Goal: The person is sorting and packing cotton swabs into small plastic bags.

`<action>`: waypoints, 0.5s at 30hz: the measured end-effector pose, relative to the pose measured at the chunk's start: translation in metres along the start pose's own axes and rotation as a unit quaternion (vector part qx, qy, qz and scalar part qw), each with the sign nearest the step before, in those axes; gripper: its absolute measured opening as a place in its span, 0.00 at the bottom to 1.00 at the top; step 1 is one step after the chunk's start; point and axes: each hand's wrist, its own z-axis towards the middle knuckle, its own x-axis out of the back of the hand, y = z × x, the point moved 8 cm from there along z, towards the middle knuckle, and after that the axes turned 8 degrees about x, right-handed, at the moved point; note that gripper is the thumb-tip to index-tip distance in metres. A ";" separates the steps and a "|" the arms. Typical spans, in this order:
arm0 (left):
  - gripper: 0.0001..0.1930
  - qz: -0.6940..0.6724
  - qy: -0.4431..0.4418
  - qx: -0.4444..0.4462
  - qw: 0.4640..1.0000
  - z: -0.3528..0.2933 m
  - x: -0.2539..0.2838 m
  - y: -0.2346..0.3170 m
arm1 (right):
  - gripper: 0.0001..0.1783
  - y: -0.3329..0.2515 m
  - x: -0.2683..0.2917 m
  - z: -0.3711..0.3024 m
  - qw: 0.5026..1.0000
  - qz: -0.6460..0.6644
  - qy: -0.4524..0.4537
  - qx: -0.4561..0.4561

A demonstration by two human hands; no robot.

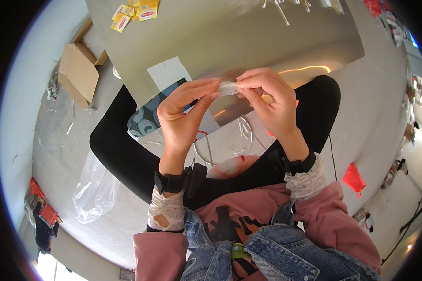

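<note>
Between my two hands, over the near edge of a shiny metallic tabletop (pixel 192 37), a short white ribbed strip (pixel 228 89) is stretched level. Its left end is pinched by the fingertips of my left hand (pixel 183 104). My right hand (pixel 273 100) pinches the other end between thumb and fingers. Fingertips cover both ends, so I cannot tell the strip's full length or exact kind. Beyond my left hand, a white sheet (pixel 169 72) lies on the tabletop. Just under that hand is a blue-grey patterned piece (pixel 147 114), partly hidden.
Yellow packets (pixel 147 11) and thin white sticks (pixel 282 13) lie on the tabletop's far side. An open cardboard box (pixel 77 72) stands on the floor to the left. A clear plastic bag (pixel 96 189) lies nearer, and a red bag (pixel 355 180) at the right.
</note>
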 end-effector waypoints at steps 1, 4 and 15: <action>0.10 0.013 -0.003 -0.003 1.000 -0.001 0.000 0.001 | 0.06 0.000 0.000 0.000 1.000 0.000 -0.005 -0.001; 0.09 0.040 -0.010 -0.023 0.999 -0.001 0.001 0.004 | 0.06 0.000 0.001 -0.002 1.000 -0.007 -0.015 0.000; 0.17 0.052 -0.038 -0.015 0.998 -0.001 -0.013 0.003 | 0.06 0.000 0.001 -0.005 0.999 -0.029 -0.014 0.020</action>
